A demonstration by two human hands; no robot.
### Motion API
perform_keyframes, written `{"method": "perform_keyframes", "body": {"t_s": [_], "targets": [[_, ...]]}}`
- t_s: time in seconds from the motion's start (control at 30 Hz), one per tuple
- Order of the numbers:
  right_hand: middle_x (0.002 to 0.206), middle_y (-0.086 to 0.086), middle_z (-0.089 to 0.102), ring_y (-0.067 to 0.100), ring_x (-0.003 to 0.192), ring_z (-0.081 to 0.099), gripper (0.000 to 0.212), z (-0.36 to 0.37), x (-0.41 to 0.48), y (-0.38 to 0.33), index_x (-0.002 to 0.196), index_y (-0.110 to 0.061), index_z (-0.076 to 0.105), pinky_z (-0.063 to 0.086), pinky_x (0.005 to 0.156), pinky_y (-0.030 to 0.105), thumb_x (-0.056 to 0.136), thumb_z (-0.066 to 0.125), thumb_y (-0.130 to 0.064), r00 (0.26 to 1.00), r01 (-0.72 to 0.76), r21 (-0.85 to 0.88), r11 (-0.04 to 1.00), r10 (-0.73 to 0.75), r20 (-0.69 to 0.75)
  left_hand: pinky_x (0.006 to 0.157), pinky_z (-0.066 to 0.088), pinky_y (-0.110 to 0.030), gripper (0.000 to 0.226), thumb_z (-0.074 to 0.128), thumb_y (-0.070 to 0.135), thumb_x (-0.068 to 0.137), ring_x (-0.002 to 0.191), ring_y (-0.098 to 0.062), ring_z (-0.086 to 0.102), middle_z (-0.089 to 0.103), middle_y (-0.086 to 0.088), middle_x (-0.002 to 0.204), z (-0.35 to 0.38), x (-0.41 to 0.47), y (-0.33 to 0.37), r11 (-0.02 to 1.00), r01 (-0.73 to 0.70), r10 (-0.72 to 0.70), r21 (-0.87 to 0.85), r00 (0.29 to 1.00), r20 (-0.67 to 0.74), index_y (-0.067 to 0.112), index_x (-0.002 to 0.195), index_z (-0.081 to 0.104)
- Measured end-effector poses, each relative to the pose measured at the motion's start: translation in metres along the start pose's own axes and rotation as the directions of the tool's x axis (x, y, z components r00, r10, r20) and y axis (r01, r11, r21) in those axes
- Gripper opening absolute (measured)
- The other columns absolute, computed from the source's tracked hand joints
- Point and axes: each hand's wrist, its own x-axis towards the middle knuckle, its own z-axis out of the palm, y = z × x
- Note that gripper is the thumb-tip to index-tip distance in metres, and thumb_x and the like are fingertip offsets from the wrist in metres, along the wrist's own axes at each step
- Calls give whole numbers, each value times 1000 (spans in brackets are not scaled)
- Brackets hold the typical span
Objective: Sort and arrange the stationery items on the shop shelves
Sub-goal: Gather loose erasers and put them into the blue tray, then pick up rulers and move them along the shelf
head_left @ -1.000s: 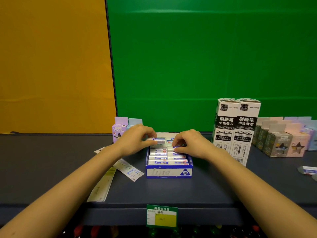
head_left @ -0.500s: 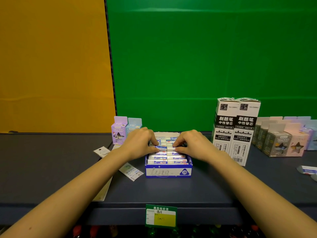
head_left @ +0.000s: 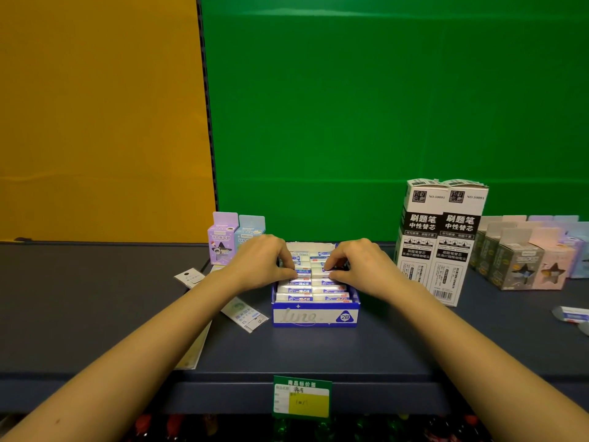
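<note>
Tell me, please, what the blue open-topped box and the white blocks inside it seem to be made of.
The blue open-topped box looks like thin printed cardboard, matt, judging by its folded walls. The white blocks look like rubber or vinyl erasers in printed sleeves, faintly shiny; the material itself I cannot confirm.

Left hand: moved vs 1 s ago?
Yes. The left hand has come slightly down and nearer the front wall of the blue eraser box, which has stayed put. It now pinches erasers mid-row.
</note>
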Motion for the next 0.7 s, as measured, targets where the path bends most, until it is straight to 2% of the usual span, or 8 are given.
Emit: {"method": "perform_keyframes", "body": {"t_s": [0.13, 0.27, 0.33, 0.4, 0.47, 0.53, 0.63, 0.7], "targets": [[106, -3, 69, 17, 95, 62, 17, 1, -1, -3, 95, -24, 71, 52, 83, 37, 84, 59, -27, 1000, -7, 12, 1000, 7, -4, 74, 50, -36, 25, 60, 35, 84, 88, -14, 56, 67, -1, 101, -8, -12, -4, 999, -15, 11, -50, 997, -79, 18, 96, 74], [108, -2, 67, 16, 97, 61, 21, 0, -1, -19, 103, -23, 69, 51, 87, 36, 87, 54, -25, 997, 25, 89, 996, -19, -72, 64, 43, -26, 19, 59, 28, 85, 71, -14, 56, 69, 1, 87, -24, -34, -15, 986, 82, -116, -145, 963, -243, 15, 87, 72], [106, -2, 69, 14, 94, 62, 21, -2, 1, -35, 103, -21, 69, 51, 87, 35, 88, 54, -22, 995, 70, 150, 986, -59, -75, 62, 38, -26, 19, 56, 30, 87, 66, -14, 53, 65, 4, 75, -33, -50, -25, 981, 174, -190, -86, 947, -258, 18, 75, 66], [103, -1, 70, 14, 92, 62, 21, -4, 2, -55, 102, -19, 69, 51, 85, 32, 88, 54, -21, 991, 124, 187, 974, -113, -71, 61, 34, -28, 23, 51, 34, 89, 70, -20, 53, 59, 5, 70, -38, -70, -35, 959, 283, -273, 19, 941, -199, 20, 72, 59], [102, -1, 71, 16, 92, 63, 21, -4, 4, -76, 101, -20, 70, 51, 84, 33, 88, 54, -24, 984, 174, 199, 965, -165, -62, 64, 40, -31, 31, 47, 43, 89, 82, -27, 59, 63, -1, 81, -39, -90, -42, 916, 384, -373, 113, 922, -107, 16, 78, 60], [100, 1, 72, 21, 92, 63, 23, -1, 5, -96, 100, -21, 70, 52, 81, 35, 88, 52, -30, 977, 214, 149, 965, -213, -23, 69, 44, -31, 44, 46, 59, 83, 88, -24, 59, 65, -1, 96, -37, -108, -43, 875, 448, -455, 182, 890, -2, 18, 84, 62], [99, 6, 70, 26, 92, 62, 33, 10, 10, -121, 97, -20, 69, 51, 76, 35, 87, 50, -45, 959, 261, -40, 965, -254, 121, 80, 45, -32, 55, 45, 70, 76, 108, -20, 53, 53, 2, 121, -29, -126, -32, 863, 445, -472, 238, 879, 66, 27, 105, 62], [93, 7, 67, 27, 89, 61, 43, 18, 14, -131, 89, -16, 68, 44, 68, 31, 86, 47, -53, 945, 283, -181, 942, -241, 223, 83, 43, -32, 55, 46, 66, 79, 115, -19, 48, 48, 0, 124, -29, -131, -29, 855, 458, -485, 243, 872, 66, 26, 116, 59]]}}
